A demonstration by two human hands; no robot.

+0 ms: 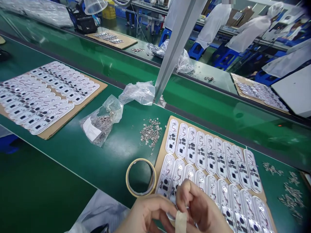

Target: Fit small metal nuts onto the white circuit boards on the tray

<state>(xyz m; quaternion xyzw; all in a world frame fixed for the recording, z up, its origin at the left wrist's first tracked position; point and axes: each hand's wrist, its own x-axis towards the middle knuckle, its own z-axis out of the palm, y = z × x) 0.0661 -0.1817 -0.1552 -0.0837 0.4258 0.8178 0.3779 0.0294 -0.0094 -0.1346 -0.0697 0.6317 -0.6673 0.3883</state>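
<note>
Two hands (148, 212) (200, 207), fingers (166, 206) gripping pale tape (181, 222), shiny green worktable (119, 139), blue stools (224, 59) beyond

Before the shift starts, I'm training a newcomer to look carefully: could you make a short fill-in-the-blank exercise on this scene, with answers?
1. The left hand and right hand are at a pale strip near the picture's ____ (top or bottom) edge.
2. The tabletop is ____ in colour.
3. In the picture, the heap of small metal parts lies to the ____ of the labelled bag.
4. On the cardboard sheet by the hands, the farther row holds ____ long cases.

Missing words: bottom; green; right; nine.
</note>
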